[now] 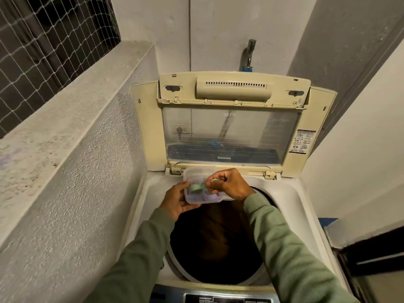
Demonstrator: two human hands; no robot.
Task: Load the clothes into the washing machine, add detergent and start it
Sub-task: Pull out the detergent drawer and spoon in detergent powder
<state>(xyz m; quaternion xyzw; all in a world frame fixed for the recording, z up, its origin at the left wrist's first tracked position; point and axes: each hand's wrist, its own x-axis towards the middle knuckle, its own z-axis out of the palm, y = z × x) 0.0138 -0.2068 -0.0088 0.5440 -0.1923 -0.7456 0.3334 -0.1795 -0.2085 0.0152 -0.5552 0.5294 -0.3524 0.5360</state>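
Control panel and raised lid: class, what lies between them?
Head view: the open drum of dark clothes; over its far rim, left hand holds a detergent tub, right hand pinches a green scoop.

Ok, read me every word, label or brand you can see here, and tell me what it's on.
"DIAMOND", seen reversed, low on the open lid; the small line above it is unreadable.
Faint logo near the lid's top: too blurred to read.
Warning sticker on the lid's right edge: too small to read.
Control panel labels: too small to read.
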